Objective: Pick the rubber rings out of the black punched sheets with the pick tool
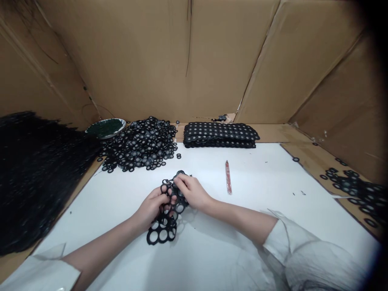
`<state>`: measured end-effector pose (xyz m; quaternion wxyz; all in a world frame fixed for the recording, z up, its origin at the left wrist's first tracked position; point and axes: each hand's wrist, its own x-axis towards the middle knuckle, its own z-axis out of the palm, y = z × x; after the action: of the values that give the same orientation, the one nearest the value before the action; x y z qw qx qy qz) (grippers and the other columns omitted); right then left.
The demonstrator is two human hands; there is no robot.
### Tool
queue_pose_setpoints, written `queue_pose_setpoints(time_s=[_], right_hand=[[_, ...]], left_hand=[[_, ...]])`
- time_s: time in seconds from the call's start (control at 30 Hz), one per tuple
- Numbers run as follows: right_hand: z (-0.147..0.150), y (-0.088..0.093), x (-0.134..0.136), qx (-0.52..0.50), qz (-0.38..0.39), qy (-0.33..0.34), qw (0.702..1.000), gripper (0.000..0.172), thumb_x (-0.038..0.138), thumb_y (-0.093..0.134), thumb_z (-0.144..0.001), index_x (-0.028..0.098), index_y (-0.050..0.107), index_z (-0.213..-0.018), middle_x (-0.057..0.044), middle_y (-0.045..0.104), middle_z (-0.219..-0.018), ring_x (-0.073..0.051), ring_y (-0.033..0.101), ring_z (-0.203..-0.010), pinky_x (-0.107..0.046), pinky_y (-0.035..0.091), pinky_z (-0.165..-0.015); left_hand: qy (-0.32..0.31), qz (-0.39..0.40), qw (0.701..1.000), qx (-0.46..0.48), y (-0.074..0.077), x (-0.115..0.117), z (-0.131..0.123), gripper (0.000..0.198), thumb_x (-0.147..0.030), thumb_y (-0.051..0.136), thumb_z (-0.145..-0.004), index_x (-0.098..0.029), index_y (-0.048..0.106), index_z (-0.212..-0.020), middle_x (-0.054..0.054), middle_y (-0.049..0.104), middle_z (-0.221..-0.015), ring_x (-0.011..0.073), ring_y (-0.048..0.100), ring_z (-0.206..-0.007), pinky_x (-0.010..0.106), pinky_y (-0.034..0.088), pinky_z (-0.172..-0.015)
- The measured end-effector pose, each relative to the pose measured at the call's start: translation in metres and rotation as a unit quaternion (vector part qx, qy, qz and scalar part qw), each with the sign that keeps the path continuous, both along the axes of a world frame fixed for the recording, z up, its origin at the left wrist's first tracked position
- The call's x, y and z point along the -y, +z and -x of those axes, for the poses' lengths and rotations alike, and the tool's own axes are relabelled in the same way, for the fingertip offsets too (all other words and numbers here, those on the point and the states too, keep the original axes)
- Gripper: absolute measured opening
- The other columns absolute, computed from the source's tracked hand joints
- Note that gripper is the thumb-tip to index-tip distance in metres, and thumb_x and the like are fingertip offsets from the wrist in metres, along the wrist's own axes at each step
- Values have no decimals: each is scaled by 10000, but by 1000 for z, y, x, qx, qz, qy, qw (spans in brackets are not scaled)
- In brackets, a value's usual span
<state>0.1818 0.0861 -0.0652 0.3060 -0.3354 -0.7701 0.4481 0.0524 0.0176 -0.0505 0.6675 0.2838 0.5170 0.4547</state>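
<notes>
Both of my hands grip one black rubber sheet (163,230) full of round holes, held just above the white table (121,202). My left hand (151,208) pinches its left side, fingers curled into the holes. My right hand (189,192) closes on the sheet's upper part, where a few rings still hang. The sheet's lower end, with empty holes, droops toward me.
A heap of loose black rings (142,143) lies at the back left beside a green dish (105,128). A stack of black sheets (220,135) sits behind, a red pen-like tool (228,182) in front of it. Black scrap (33,178) fills the left; rings (354,186) scatter right. Cardboard walls surround.
</notes>
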Motion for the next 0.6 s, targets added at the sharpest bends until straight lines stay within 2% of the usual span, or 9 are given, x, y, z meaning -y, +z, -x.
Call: queue_pose_setpoints(time_s=[0.1,0.23,0.3,0.5,0.6], right_hand=[[-1,0,-6,-2,-15,3,1000,285,352,356,-860,179,485,-673,22,511,-645,-99,464,-623,-212,331,-598],[-3,2,-15,-7,-25,1,1000,274,356,389,-845,171,528,-700,14,549,-667,-103,483,-643,-214,342,-623],[-3,4,-17,-7,-30,-1,1000,266,360,403,-838,170,538,-710,12,558,-678,-106,491,-655,-217,349,-637],[-1,4,-1,17,-2,24,1000,264,384,308,-878,204,486,-803,8,568,-678,-120,513,-635,-231,361,-613],[-3,3,11,33,26,58,997,256,438,424,-824,217,426,-954,4,581,-693,-141,530,-631,-236,368,-581]], left_hand=[[25,17,1000,0,-1,0,-1,153,-245,566,-653,-168,442,-698,-38,504,-614,64,427,-490,164,331,-413],[-9,3,997,-78,-1,-2,-4,339,-415,559,-709,-164,370,-582,-78,332,-486,21,243,-375,147,193,-350],[-21,9,995,-99,-1,-3,-5,391,-463,526,-723,-170,336,-549,-86,285,-457,17,196,-352,153,159,-338],[8,-20,993,-119,-1,1,-7,342,-495,508,-732,-166,442,-668,-80,324,-480,44,295,-393,142,182,-335],[-9,-52,987,-151,-1,2,-7,355,-486,468,-767,-159,437,-631,-61,378,-458,50,317,-402,145,220,-344]])
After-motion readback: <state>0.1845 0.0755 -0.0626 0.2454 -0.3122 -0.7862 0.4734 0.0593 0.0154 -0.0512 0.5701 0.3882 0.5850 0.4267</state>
